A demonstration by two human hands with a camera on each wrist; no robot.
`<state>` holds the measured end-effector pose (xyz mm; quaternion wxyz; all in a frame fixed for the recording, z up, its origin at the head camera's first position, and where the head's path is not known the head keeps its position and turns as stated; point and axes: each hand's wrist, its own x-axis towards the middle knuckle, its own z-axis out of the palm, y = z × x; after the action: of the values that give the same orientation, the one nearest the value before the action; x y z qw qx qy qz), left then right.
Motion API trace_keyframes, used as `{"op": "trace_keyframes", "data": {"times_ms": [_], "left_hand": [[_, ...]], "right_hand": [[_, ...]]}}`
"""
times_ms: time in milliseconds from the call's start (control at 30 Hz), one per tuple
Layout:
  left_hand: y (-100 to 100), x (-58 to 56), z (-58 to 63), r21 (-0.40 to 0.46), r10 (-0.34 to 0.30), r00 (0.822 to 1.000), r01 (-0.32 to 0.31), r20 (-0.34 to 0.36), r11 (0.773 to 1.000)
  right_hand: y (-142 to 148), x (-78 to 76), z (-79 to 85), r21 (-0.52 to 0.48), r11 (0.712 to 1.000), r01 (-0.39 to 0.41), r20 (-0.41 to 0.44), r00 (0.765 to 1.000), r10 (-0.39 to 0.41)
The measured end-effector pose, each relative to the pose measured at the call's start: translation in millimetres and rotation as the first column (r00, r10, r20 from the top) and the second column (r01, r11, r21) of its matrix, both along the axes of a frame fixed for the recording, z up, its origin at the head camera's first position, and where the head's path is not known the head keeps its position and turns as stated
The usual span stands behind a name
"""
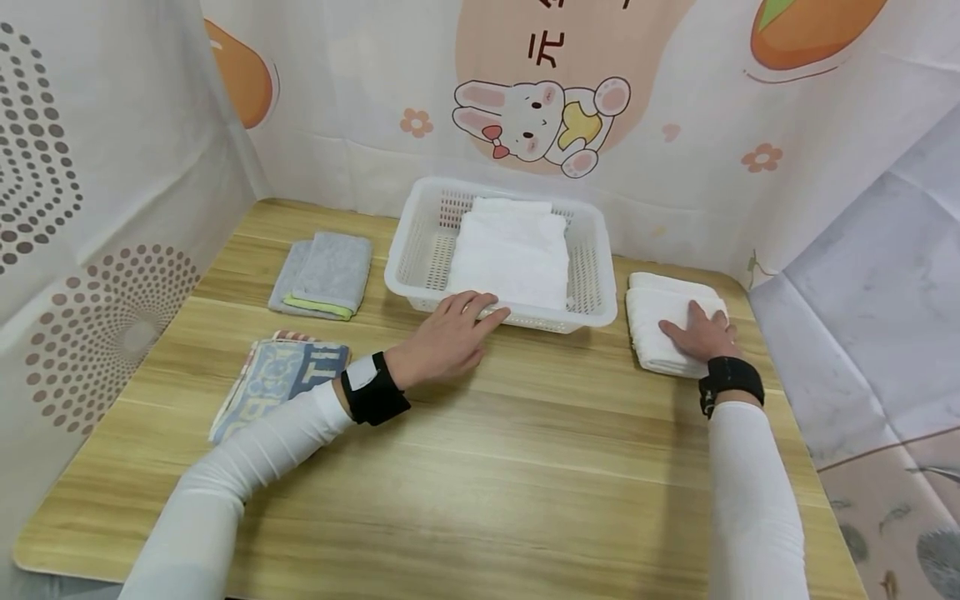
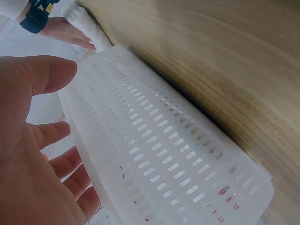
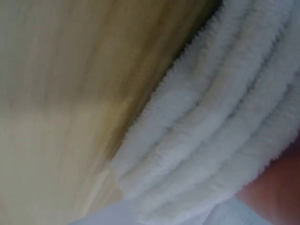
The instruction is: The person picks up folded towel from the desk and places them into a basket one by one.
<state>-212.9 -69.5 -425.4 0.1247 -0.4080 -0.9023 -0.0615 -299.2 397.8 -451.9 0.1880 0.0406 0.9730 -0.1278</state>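
Observation:
A white perforated plastic basket [image 1: 420,292] stands at the back of the table with a folded white towel [image 1: 510,258] inside. My left hand [image 1: 442,337] is at the front rim of the basket, its fingers reaching over the edge; in the left wrist view those fingers [image 2: 65,164] are spread beside the basket's wall [image 2: 164,145]. To the right of the basket lies a folded white towel [image 1: 656,321], and my right hand [image 1: 705,333] rests on top of it with fingers spread. Up close in the right wrist view, the towel's thick layers [image 3: 211,122] show at its edge.
Folded grey cloths [image 1: 330,271] with a yellow-green edge lie left of the basket. Nearer, a blue patterned towel [image 1: 277,379] lies partly behind the left forearm. A printed curtain [image 1: 337,100] hangs along the table's back edge.

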Motion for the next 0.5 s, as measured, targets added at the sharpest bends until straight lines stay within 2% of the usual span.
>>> {"op": "trace_keyframes", "data": {"times_ms": [300, 500], "left_hand": [[2.6, -1.6, -1.3, -0.015, 0.009, 0.999, -0.009, -0.03, 1.0], [3.4, -1.8, -1.3, -0.018, 0.013, 1.0, -0.014, -0.019, 1.0]], "right_hand": [[-1.7, 5.7, -2.3, -0.053, 0.998, 0.028, 0.008, 1.0, -0.028], [-2.6, 7.2, -5.8, -0.074, 0.997, 0.024, 0.001, 1.0, -0.024]]}}
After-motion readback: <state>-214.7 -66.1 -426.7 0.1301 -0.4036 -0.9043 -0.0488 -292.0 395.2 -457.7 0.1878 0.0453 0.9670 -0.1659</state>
